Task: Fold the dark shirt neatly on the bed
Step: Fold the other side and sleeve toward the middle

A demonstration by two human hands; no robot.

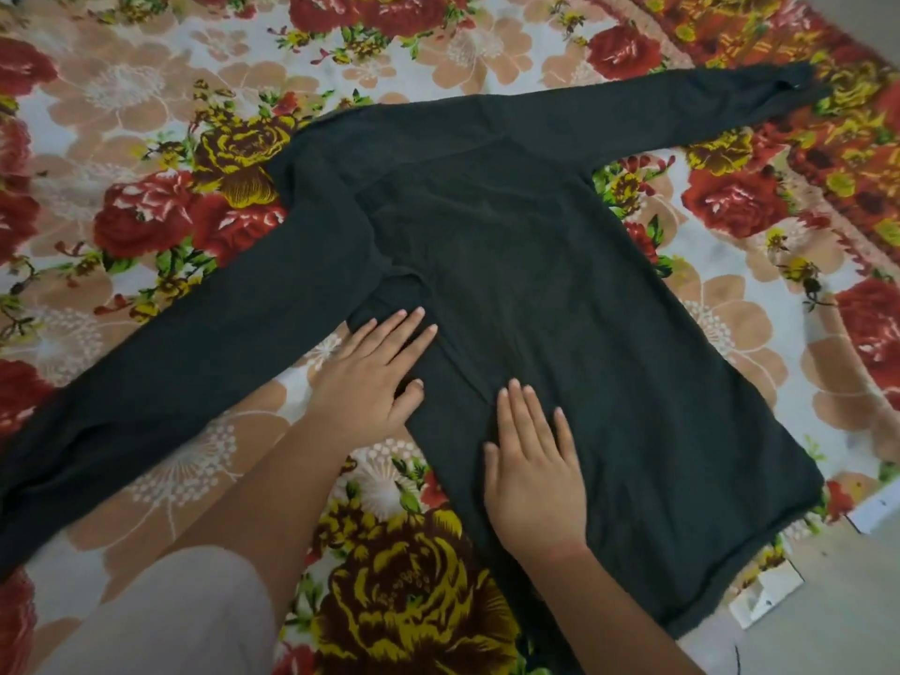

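Plainly, one dark shirt [560,285] lies spread flat on the bed [146,114], whose cover is printed with red, yellow and peach flowers. The shirt's body runs from the middle of the view toward the lower right, and its two long sleeves are stretched out. One sleeve [170,382] reaches from the body to the lower left edge of the view. The other sleeve [633,109] reaches to the upper right.

Two bare hands rest on the shirt. The left hand [370,377] lies where the nearer sleeve meets the body, with its fingers straight on the cloth and its heel over the bed cover. The right hand [535,479] lies flat on the shirt's body, just beside the near side edge. The grip of each hand is wide, palm down, and holds nothing.

Below the nearer sleeve, one pale clothed knee [165,621] shows. Past the shirt's hem, pale floor [837,601] shows with two white scraps [764,601] at the bed's edge.
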